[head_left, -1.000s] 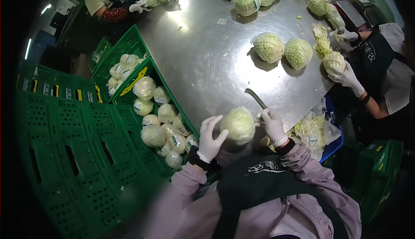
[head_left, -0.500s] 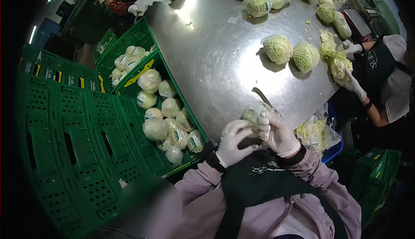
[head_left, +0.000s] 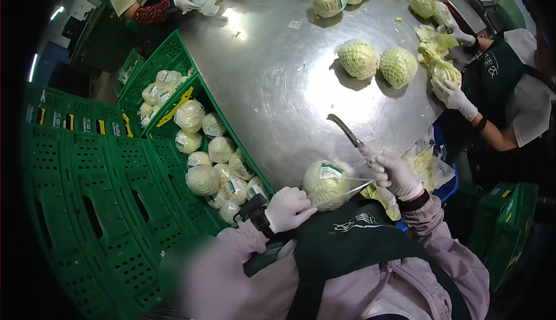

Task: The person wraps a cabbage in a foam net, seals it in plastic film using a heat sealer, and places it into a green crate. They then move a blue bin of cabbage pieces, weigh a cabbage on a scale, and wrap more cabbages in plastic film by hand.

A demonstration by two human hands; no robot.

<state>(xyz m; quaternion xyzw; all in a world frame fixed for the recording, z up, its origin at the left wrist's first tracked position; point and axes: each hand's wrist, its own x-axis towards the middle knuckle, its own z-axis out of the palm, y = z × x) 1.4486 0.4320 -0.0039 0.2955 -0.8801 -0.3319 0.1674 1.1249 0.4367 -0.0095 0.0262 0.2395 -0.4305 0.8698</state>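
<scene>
A cabbage (head_left: pixel 327 187) in a clear plastic bag with a green-and-white label sits at the near table edge, in front of my apron. To its left, my left hand (head_left: pixel 289 209), in a white glove, is closed on the bag's plastic. On the other side my gloved right hand (head_left: pixel 397 175) pinches a stretched strand of the same clear plastic (head_left: pixel 356 188). A curved knife (head_left: pixel 344 129) lies on the metal table just beyond my right hand, its handle end partly hidden by the fingers.
Green crates (head_left: pixel 229 123) of wrapped cabbages (head_left: pixel 202 179) stand left of the metal table (head_left: pixel 260 88). Two netted cabbages (head_left: pixel 398 67) lie ahead. At right, a co-worker's gloved hand (head_left: pixel 456 97) holds a leafy cabbage; another person works far left. Loose leaves and netting fill a blue bin (head_left: pixel 446 184).
My hands have moved apart, pulling the plastic tight between them, and the bagged cabbage now shows its label. The view has shifted slightly. The far-left co-worker now holds a wrapped cabbage.
</scene>
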